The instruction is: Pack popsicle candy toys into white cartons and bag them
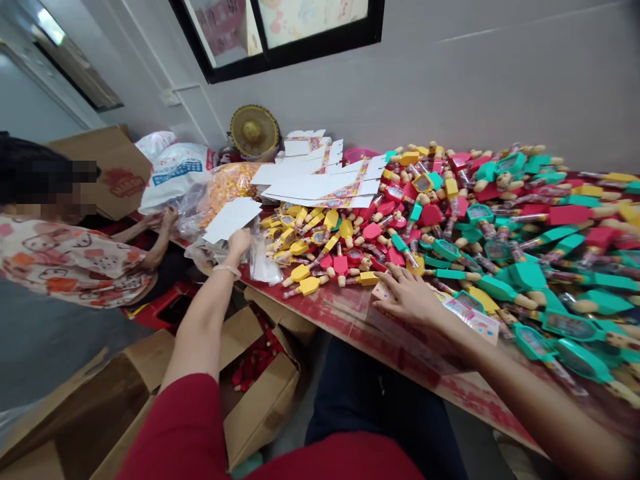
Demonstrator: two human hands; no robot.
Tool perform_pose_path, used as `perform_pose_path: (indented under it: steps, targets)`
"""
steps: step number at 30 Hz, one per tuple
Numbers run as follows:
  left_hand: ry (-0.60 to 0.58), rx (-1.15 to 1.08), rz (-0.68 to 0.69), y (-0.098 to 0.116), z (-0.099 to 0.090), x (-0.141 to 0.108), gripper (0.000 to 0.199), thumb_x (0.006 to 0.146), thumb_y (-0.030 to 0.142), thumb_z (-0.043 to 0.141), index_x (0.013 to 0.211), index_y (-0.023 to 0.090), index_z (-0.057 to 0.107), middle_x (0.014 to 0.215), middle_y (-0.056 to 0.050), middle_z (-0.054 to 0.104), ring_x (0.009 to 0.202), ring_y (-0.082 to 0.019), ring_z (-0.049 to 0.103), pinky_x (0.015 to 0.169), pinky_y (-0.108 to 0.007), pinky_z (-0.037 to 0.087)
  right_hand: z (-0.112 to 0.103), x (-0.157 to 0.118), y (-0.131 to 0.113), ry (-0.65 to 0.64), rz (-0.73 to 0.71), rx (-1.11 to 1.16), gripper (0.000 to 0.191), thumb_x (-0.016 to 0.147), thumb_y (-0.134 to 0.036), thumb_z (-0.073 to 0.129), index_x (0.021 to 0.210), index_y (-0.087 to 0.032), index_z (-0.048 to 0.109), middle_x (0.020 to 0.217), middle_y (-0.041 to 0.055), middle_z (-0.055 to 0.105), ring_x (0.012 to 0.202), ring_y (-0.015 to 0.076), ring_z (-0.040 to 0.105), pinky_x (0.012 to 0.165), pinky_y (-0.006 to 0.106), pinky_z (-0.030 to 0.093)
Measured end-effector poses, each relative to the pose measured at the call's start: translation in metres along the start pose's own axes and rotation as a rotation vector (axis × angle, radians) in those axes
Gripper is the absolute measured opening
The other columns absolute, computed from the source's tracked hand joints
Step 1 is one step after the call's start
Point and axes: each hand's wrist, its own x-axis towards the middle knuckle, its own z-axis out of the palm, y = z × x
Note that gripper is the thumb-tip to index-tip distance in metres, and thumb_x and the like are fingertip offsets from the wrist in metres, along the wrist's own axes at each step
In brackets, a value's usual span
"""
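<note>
lying along the worktop's front edge, the printed carton [473,319] sits beneath the right hand [410,297], whose fingers spread loosely over its left end without closing round it. pressing hard there could dent the thin, smooth card, and a sideways nudge might tip it over the edge; whether it is filled, i cannot tell. the left hand [240,243] is well apart, bent down at the white card [227,223] and the clear plastic bags [265,263] by the front edge, towards the left end; its fingertips are hidden, so what it grips, if anything, i cannot tell. the film looks limp and slippery, so bags could cling together or slide off. behind the carton, the heap of toys [505,287], hard glossy plastic in green, red and yellow with rounded tan knobs, is loosely stacked; a brushing forearm could send some rolling off the front edge. towards the back edge, flat white cartons [310,187] lie fanned in an uneven stack that might slip. the worktop [345,310] itself is scuffed red. below it gapes a stiff brown cardboard box [260,413], and beyond the left end sits a co-worker in a patterned top [75,260].
</note>
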Motion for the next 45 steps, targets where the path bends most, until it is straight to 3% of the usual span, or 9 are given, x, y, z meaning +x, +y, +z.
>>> perform_pose_path:
  steps: [6,12,15,22,27,32,37,41,45]
  targets:
    - [0.092,-0.023,0.286,0.085,-0.078,-0.032,0.054,0.101,0.049,0.04,0.074,0.011,0.068,0.08,-0.014,0.072,0.087,-0.025,0.066,0.079,-0.031,0.045,-0.003,0.008,-0.014,0.083,0.065,0.144,0.076,0.091,-0.064,0.059,0.152,-0.02,0.05,0.158,0.0238,0.045,0.146,0.046,0.041,0.116,0.065,0.032]
    - [0.024,-0.065,0.787,0.212,-0.098,-0.155,0.058,0.095,0.064,0.052,0.064,0.016,0.061,0.067,-0.008,0.061,0.082,-0.023,0.063,0.078,-0.033,0.042,-0.052,0.031,-0.099,0.36,0.06,0.752,0.097,0.08,-0.068,0.072,0.153,-0.013,0.041,0.158,0.0233,0.044,0.148,0.0372,0.042,0.119,0.053,0.038]
    - [-0.09,-0.055,0.984,0.247,-0.106,-0.198,0.053,0.091,0.062,0.061,0.065,0.016,0.061,0.066,-0.006,0.058,0.078,-0.022,0.063,0.078,-0.035,0.043,-0.067,0.04,-0.107,0.462,0.084,1.067,0.065,0.081,-0.062,0.071,0.127,-0.018,0.061,0.13,0.0152,0.067,0.123,0.0321,0.064,0.107,0.05,0.05]
    - [-0.428,0.07,1.12,0.232,-0.121,-0.196,0.017,0.076,0.035,0.077,0.067,0.022,0.069,0.059,-0.001,0.06,0.07,-0.022,0.063,0.072,-0.032,0.044,-0.102,-0.016,-0.008,0.614,0.132,1.472,0.036,0.077,-0.053,0.08,0.084,-0.022,0.064,0.074,0.0,0.071,0.073,0.0205,0.073,0.074,0.04,0.062]
    - [-0.372,0.059,1.135,0.219,-0.123,-0.192,0.007,0.077,0.026,0.068,0.08,0.021,0.073,0.082,-0.004,0.073,0.081,-0.022,0.066,0.077,-0.031,0.046,-0.159,-0.102,0.026,0.897,0.098,1.256,0.012,0.09,-0.042,0.071,0.085,-0.031,0.068,0.064,-0.0025,0.062,0.063,0.0216,0.07,0.064,0.045,0.061]
    - [-0.4,-0.149,1.14,0.235,-0.13,-0.207,0.015,0.087,0.028,0.062,0.09,0.018,0.073,0.08,-0.003,0.071,0.079,-0.018,0.066,0.077,-0.031,0.047,-0.19,-0.153,0.031,1.28,0.366,0.56,0.024,0.097,-0.04,0.064,0.121,-0.038,0.07,0.114,0.0045,0.071,0.115,0.0332,0.069,0.096,0.057,0.053]
    - [-0.185,-0.248,1.301,0.28,-0.125,-0.251,0.023,0.091,0.037,0.064,0.081,0.017,0.068,0.073,-0.003,0.063,0.086,-0.018,0.065,0.083,-0.034,0.047,-0.208,-0.115,-0.016,0.984,0.111,0.209,0.074,0.09,-0.039,0.075,0.156,-0.025,0.044,0.155,0.0128,0.049,0.148,0.0367,0.042,0.124,0.061,0.029]
    - [-0.241,-0.227,1.44,0.291,-0.129,-0.271,0.018,0.09,0.035,0.064,0.084,0.019,0.066,0.078,-0.002,0.063,0.087,-0.019,0.065,0.084,-0.033,0.048,-0.207,-0.081,-0.029,0.756,-0.01,0.435,0.032,0.093,-0.032,0.069,0.124,-0.026,0.071,0.106,0.0023,0.075,0.107,0.0269,0.071,0.104,0.055,0.052]
    - [-0.312,-0.21,1.431,0.275,-0.129,-0.261,0.01,0.089,0.03,0.066,0.092,0.02,0.067,0.087,-0.003,0.067,0.088,-0.019,0.065,0.084,-0.033,0.051,-0.21,-0.095,-0.023,0.886,0.13,0.566,0.009,0.094,-0.028,0.069,0.089,-0.024,0.075,0.073,-0.0021,0.069,0.068,0.0146,0.064,0.068,0.032,0.053]
